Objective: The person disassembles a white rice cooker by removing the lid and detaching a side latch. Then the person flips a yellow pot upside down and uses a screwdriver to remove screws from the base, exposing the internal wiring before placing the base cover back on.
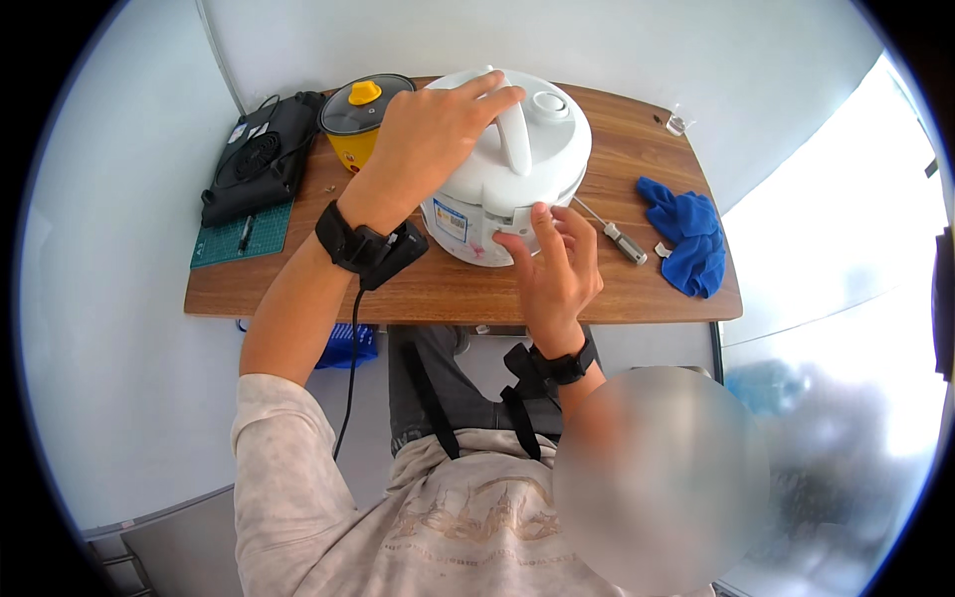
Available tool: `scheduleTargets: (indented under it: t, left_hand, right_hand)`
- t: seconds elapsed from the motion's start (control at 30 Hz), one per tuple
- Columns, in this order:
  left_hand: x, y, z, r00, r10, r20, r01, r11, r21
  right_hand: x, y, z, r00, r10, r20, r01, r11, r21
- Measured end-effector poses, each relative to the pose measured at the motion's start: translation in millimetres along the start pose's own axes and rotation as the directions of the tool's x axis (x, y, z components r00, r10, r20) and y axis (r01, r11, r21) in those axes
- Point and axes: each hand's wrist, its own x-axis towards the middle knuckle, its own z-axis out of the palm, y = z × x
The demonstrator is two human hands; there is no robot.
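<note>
Leans over the wooden table point(318, 297) with bare forearms angled up toward the white cooker point(559, 159), placed near 12 o'clock in the view. Stretches the left arm toward 1 o'clock, bent at the elbow, with a black wrist strap point(340, 237) above the forearm and the back of the left hand point(433, 129) uppermost. Lays extended, slightly bent fingers across the far end of the handle point(516, 147) on the lid; cannot tell whether closes round it, with the thumb out of sight. Raises the right hand point(559, 271) from 5 o'clock, wrist strapped in black too, and points it toward 11 o'clock. Spreads thumb and index finger well apart, with both tips at the front panel point(520, 227) on the cooker's 6 o'clock side, and curls the remaining fingers loosely to the right; cannot tell how firmly presses there. Around the cooker, shows a yellow pot point(346, 151) at 10 o'clock, a black appliance point(224, 194) at 9, a green mat point(214, 247) beyond 8, a screwdriver point(627, 245) at 4 and, farther out, a blue cloth point(693, 239).
</note>
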Motion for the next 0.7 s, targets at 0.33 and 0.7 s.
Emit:
scheduleTargets:
  t: [0.33,0.7]
  left_hand:
    - [3.1,-4.4,1.4,1.0,0.006,-0.009,-0.007,0.999,-0.052]
    - [1.9,-6.3,1.3,1.0,-0.003,0.014,0.004,0.997,-0.075]
  right_hand:
    - [2.5,7.7,1.5,0.999,-0.012,-0.037,0.015,0.997,0.079]
    - [5.0,10.5,1.7,0.999,0.025,-0.029,-0.019,0.98,0.198]
